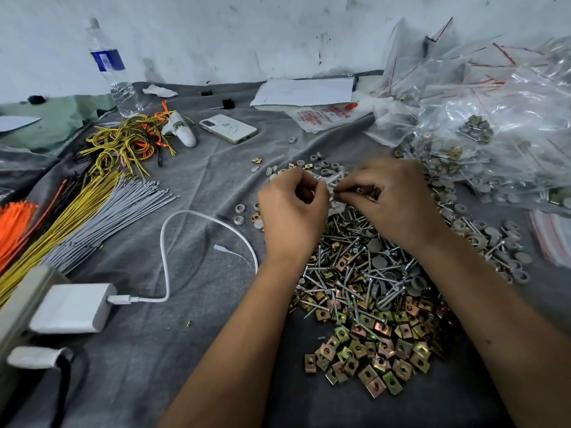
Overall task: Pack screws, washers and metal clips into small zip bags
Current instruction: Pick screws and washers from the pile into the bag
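Clips (367, 350) lie close by in a pile with screws (349, 273), and past them the left hand (290, 211) and right hand (392, 199) both pinch a small bag (332, 188).

No legible text on any item

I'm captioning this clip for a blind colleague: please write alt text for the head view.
Two bare hands, left hand and right hand, hold a small clear plastic zip bag above a heap of silver screws, grey round washers and brass-coloured square metal clips on a grey cloth.
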Available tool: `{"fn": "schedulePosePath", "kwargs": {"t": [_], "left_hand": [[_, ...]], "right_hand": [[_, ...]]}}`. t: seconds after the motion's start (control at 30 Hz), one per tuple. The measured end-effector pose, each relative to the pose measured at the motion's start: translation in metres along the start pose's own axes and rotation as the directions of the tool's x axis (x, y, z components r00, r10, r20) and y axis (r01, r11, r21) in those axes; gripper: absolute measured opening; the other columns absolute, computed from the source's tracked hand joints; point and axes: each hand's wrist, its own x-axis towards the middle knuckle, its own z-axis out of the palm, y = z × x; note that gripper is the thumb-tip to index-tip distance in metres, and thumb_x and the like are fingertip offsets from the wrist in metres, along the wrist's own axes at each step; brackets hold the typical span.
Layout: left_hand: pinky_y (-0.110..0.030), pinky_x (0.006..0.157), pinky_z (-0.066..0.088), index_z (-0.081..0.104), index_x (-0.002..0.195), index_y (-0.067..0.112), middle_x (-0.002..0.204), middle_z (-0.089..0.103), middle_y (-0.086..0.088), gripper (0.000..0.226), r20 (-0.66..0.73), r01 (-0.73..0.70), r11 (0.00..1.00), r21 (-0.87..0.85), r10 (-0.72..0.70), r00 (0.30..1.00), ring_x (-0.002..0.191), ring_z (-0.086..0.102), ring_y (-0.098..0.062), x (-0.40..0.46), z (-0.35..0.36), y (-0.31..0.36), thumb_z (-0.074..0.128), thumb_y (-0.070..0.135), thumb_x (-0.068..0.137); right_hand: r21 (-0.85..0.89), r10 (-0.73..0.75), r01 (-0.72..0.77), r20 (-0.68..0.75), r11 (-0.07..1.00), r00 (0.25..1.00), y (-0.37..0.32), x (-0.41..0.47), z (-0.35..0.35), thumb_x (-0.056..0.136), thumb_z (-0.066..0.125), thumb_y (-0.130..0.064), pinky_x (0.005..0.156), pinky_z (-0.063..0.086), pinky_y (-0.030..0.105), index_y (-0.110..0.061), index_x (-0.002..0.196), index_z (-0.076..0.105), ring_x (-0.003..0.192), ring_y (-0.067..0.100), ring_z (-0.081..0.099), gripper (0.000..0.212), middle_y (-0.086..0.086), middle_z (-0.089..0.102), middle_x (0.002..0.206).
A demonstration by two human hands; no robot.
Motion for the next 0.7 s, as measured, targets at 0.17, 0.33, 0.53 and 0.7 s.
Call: {"fn": "schedulePosePath", "kwargs": {"t": [0.17,0.33,0.53,0.7], "left_hand": [[-0.027,0.051,0.042,0.064,0.066,0.015,0.054,0.056,0.006,0.022,-0.006,0.044,0.999,-0.015,-0.044,0.999,0.050,0.047,-0.005,0.001,-0.001,-0.001,0.074,0.010,0.085],[-0.020,0.048,0.036,0.062,0.063,0.016,0.051,0.050,0.009,0.025,-0.003,0.060,0.998,-0.012,-0.060,0.998,0.049,0.044,-0.005,0.001,-0.002,-0.001,0.073,0.009,0.085],[-0.023,0.049,0.037,0.064,0.064,0.015,0.055,0.055,-0.002,0.024,0.009,0.065,0.997,-0.027,-0.065,0.998,0.049,0.043,-0.004,0.001,-0.003,-0.001,0.072,0.009,0.086],[-0.019,0.046,0.035,0.064,0.066,0.010,0.053,0.052,0.006,0.021,0.017,0.086,0.995,-0.058,-0.085,0.996,0.048,0.042,-0.003,0.002,-0.003,-0.001,0.073,0.006,0.085]], "right_hand": [[0.012,0.058,-0.058,0.026,0.998,0.998,0.009,0.000,0.002,0.091,0.074,-0.020,0.078,0.052,0.023,-0.014,0.114,0.078,0.088,0.015,0.067,0.023,0.003,0.074,0.101],[-0.050,0.199,-0.194,0.118,0.980,0.973,0.026,-0.002,-0.014,0.093,0.071,-0.034,0.080,0.049,0.023,-0.020,0.106,0.076,0.087,0.004,0.061,0.020,-0.015,0.067,0.098],[-0.235,0.331,-0.241,0.517,0.942,0.789,0.034,-0.003,-0.015,0.083,0.076,-0.051,0.105,0.037,0.043,-0.031,0.099,0.074,0.122,0.016,0.039,0.026,-0.004,0.059,0.112],[-0.123,0.256,-0.224,0.414,0.967,0.873,0.029,-0.002,-0.016,0.084,0.078,-0.042,0.104,0.037,0.041,-0.041,0.090,0.069,0.118,0.009,0.043,0.010,-0.015,0.056,0.112]]}}
